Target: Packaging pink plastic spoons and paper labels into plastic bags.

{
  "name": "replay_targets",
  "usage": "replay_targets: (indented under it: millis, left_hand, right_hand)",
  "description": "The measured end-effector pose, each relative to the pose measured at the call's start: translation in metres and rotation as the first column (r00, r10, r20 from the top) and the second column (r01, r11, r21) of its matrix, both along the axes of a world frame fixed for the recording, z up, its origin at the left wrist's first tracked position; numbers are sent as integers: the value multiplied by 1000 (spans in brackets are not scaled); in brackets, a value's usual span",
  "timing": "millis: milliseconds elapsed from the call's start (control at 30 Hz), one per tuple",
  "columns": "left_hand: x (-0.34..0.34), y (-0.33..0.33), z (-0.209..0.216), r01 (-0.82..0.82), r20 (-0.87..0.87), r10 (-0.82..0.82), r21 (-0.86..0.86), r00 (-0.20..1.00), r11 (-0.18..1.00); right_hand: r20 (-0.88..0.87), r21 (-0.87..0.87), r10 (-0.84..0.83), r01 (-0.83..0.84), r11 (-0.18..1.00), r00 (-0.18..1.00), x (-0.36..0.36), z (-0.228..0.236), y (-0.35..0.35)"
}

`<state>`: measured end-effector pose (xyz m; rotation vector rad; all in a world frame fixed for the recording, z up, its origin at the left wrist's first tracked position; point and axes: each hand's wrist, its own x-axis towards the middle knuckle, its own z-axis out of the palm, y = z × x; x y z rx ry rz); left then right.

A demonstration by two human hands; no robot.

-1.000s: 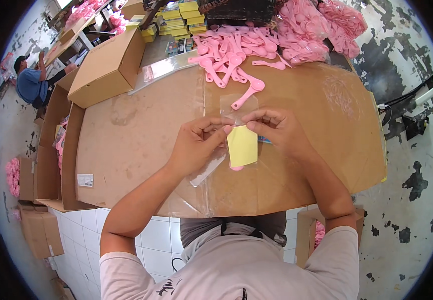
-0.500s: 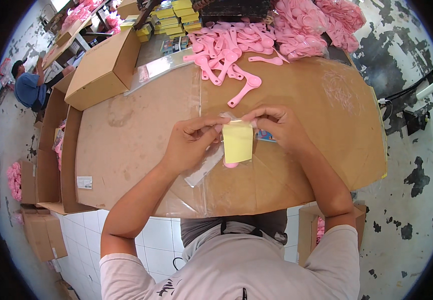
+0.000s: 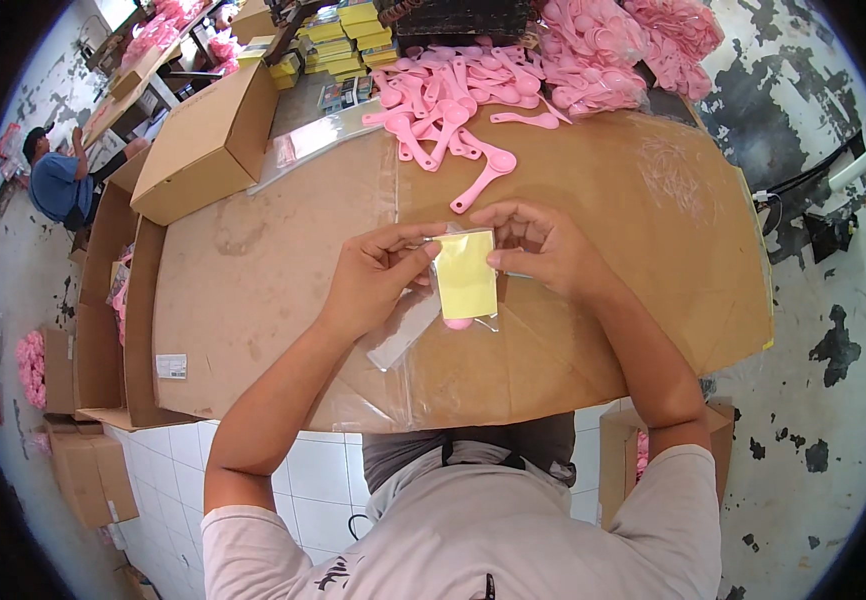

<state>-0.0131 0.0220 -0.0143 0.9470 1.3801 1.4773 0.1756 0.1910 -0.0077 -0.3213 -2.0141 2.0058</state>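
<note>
A small clear plastic packet with a yellow card (image 3: 467, 276) in it hangs between my hands over the cardboard-covered table. The tip of a pink scoop (image 3: 459, 324) shows below the card; the rest of it is hidden. My left hand (image 3: 378, 270) pinches the packet's upper left corner between thumb and fingers. At the right edge, my right hand (image 3: 543, 248) holds it with the thumb in front and the fingers curled behind. Under my left hand lies a strip of clear plastic bags (image 3: 405, 328). Farther off is a loose pink measuring spoon (image 3: 483, 180).
A pile of pink spoons (image 3: 448, 95) lies at the table's far side, beside bagged pink spoons (image 3: 593, 50). Stacked yellow cards (image 3: 353, 40) stand far left. A closed carton (image 3: 208, 140) sits at the left, over an open box (image 3: 103, 310). Another person (image 3: 58, 180) sits beyond.
My right hand has slid from the packet's top edge to its right side. The card's top now lies flatter, and the packet is a little higher and farther left.
</note>
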Motion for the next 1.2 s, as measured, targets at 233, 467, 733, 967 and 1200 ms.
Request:
replay_targets:
  millis: [233,467,733,967,1200]
  left_hand:
    - [0,0,2,-26,-20,27,41,999,999]
    - [-13,-13,9,182,-4,-183,-109,983,977]
    - [-106,-109,17,-525,-101,557,232,824,819]
    - [-111,-108,32,-557,-150,603,261,783,788]
    - [-18,-17,19,-150,-786,52,-52,617,987]
  right_hand:
    - [-25,0,104,-104,995,994,-2,-5,0]
    - [-35,1,98,-98,995,995,3,3,-1]
    - [64,703,-193,93,705,979,37,31,40]
    - [66,881,-208,41,471,976,46,9,61]
    - [165,811,-221,-5,585,961,40,16,56]
